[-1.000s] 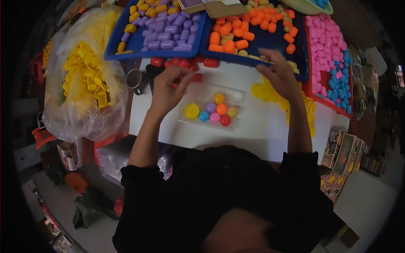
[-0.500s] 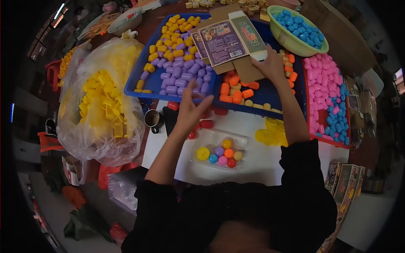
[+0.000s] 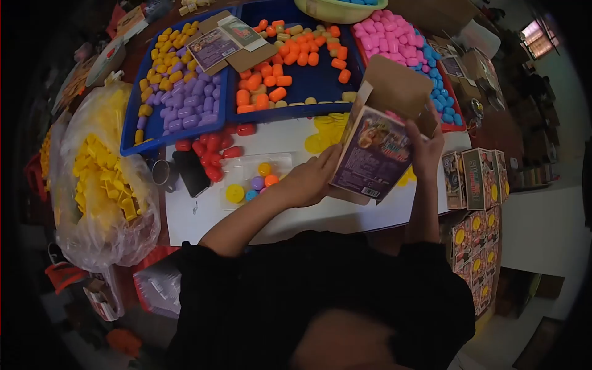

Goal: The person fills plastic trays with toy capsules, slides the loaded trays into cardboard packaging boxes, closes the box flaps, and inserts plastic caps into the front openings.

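Observation:
Both hands hold a purple printed cardboard box (image 3: 376, 154), tilted over the white tabletop, with its brown top flaps standing open. My left hand (image 3: 311, 179) grips its lower left side, and the fingertips are partly out of sight. On the right side, my right hand (image 3: 425, 151) is closed around the upper edge near a flap. A clear plastic tray (image 3: 237, 163) of coloured capsules lies beneath my left forearm, partly covered by it. Behind it are loose red capsules (image 3: 213, 148). Yellow discs (image 3: 324, 132) lie just behind the box.
Two blue trays (image 3: 296, 111) hold purple, yellow, orange and tan capsules, with flattened boxes (image 3: 216, 46) on top. A red tray (image 3: 459, 126) holds pink and blue ones. At left are a bag of yellow pieces (image 3: 105, 179), a mug (image 3: 162, 174) and a phone (image 3: 191, 172). Packed boxes (image 3: 481, 179) stand right.
My right hand has taken a box from the flattened ones and brought it nearer. It is now opened out, and my left hand has joined on it. The view has shifted right.

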`<state>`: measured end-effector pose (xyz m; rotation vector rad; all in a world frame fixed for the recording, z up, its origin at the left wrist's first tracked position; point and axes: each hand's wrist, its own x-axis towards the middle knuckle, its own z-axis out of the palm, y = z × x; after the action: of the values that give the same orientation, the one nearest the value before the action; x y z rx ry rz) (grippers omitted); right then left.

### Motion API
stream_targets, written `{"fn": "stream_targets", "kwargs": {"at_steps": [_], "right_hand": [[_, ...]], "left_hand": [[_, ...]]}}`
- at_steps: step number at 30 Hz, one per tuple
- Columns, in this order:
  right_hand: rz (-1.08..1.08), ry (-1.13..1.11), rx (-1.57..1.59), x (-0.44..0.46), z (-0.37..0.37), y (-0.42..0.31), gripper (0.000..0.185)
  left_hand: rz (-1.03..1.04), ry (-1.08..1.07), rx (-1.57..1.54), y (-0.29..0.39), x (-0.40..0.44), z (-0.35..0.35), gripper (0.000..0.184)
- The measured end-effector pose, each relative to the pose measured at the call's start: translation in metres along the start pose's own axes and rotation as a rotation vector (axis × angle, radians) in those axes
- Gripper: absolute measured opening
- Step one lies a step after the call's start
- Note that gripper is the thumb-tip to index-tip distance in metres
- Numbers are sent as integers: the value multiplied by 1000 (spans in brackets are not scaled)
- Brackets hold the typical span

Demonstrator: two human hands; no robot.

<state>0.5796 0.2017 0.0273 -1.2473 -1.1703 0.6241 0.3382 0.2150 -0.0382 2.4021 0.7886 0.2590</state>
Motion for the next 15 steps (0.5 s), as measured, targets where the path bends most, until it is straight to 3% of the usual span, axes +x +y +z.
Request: {"fn": "stream_targets", "kwargs": {"at_steps": [1,2,4,6,8,9,12,13,14,15], "right_hand": [[-26,17,30,-14,3,5,77],[-24,7,28,-29,6,6,77],[-351,-153,-106,-59,9,9,78],[-367,-140,-80,-68,2,16,80],[-727,-91,-484,-68,-8,21,72],[-718,-85,-488,-74,-11,23,72],[-771,-91,-313,-91,-25,38,48],[-771,-89,-316,-89,-27,30,48],[-709,-192,-388,-86,-28,14,50],[-643,-298,-457,-83,-28,-2,52]], "left_hand": [[1,7,1,-2,2,-6,84],[97,222,-144,-5,6,-15,85],[233,544,-357,-3,12,-21,83],[294,501,-365,-3,12,-14,78],[387,498,-331,4,10,-8,63],[388,489,-335,8,9,-6,63],[310,540,-529,17,7,0,67],[358,588,-750,20,9,3,67],[401,633,-974,22,9,4,67],[396,634,-977,22,6,0,67]]}}
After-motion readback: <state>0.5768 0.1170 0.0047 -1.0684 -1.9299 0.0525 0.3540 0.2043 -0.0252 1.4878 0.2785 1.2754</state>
